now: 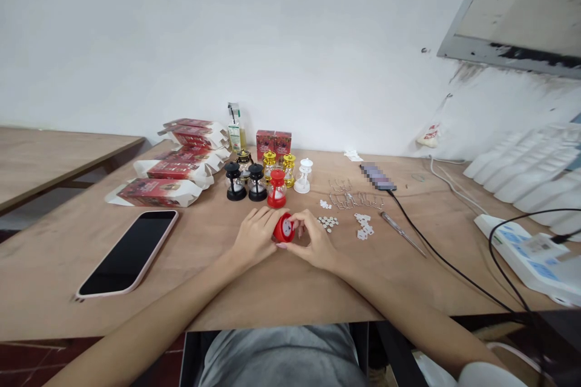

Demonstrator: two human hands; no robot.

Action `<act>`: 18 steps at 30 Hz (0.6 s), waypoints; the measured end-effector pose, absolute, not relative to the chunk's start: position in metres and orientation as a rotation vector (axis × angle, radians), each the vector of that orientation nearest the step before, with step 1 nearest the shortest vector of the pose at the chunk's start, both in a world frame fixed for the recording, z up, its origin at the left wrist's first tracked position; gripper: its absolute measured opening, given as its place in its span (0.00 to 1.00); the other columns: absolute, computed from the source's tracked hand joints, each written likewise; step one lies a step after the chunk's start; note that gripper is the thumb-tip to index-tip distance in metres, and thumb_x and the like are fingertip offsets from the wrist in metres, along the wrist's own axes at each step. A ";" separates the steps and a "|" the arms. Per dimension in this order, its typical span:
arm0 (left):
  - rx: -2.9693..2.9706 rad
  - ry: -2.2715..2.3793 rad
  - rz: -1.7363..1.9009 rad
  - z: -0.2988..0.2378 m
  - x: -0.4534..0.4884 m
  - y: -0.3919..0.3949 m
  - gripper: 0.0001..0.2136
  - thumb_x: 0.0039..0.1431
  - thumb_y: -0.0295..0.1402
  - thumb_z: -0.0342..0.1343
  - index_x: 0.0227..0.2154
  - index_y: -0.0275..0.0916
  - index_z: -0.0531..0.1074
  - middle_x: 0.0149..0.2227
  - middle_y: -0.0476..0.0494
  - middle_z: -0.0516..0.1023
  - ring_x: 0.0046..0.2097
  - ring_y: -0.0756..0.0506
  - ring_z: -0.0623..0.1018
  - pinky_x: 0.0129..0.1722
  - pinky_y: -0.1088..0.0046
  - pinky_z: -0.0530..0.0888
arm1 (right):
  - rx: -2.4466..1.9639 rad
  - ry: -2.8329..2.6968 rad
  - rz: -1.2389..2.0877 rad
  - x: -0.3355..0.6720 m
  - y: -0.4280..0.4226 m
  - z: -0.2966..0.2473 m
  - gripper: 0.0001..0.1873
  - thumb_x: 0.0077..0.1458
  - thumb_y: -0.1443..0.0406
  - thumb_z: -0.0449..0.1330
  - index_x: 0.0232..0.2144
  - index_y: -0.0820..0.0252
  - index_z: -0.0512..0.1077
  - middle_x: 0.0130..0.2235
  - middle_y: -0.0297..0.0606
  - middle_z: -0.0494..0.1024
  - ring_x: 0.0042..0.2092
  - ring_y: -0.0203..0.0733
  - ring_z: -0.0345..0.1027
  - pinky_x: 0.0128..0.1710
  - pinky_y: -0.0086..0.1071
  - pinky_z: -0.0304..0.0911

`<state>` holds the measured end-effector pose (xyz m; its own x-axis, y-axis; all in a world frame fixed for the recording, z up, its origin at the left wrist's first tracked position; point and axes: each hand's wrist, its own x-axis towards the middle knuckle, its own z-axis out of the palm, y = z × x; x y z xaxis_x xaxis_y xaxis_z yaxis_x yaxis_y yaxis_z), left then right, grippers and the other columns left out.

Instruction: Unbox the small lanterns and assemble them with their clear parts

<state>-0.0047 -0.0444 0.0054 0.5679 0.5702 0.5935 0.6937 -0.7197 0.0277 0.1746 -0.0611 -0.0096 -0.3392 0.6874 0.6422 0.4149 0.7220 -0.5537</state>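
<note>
My left hand (258,231) is wrapped round a small red lantern (284,228), tipped so that its round underside with a pale centre faces me. The fingers of my right hand (313,239) bend in at the lantern's right edge; whether they pinch a small part there is too fine to make out. Just beyond my hands an upright red lantern (276,189) stands among black lanterns (257,183), gold lanterns (289,169) and a white lantern (304,176). Right of my right hand lie small round button-like pieces (327,223) and flat white pieces (364,225).
Bent wire pieces (354,198), a screwdriver (402,233) and a cabled phone (377,177) lie to the right, near a power strip (526,254). At left are a large phone (129,252) and opened red cartons (158,191). Two red boxes (273,144) stand by the wall.
</note>
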 end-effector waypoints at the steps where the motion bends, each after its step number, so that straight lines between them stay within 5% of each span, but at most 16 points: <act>1: -2.588 -1.052 -0.874 0.005 -0.005 -0.044 0.18 0.52 0.33 0.51 0.47 0.36 0.65 0.40 0.38 0.77 0.40 0.41 0.73 0.38 0.67 0.66 | -0.846 -1.979 0.360 0.175 -0.061 -0.009 0.21 0.48 0.57 0.64 0.42 0.55 0.62 0.34 0.34 0.66 0.29 0.36 0.60 0.30 0.32 0.61; 18: -2.566 -0.924 -0.786 0.006 -0.002 -0.046 0.15 0.54 0.36 0.51 0.42 0.32 0.68 0.32 0.39 0.75 0.34 0.42 0.71 0.33 0.68 0.62 | -0.775 -2.069 0.432 0.182 -0.056 -0.002 0.22 0.44 0.55 0.66 0.35 0.56 0.60 0.31 0.31 0.63 0.29 0.35 0.58 0.30 0.30 0.60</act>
<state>-0.0018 -0.0459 0.0060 0.6430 0.4925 0.5865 0.6578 -0.7473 -0.0936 0.1818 -0.0565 -0.0017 -0.4361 0.6644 0.6069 0.3660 0.7471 -0.5549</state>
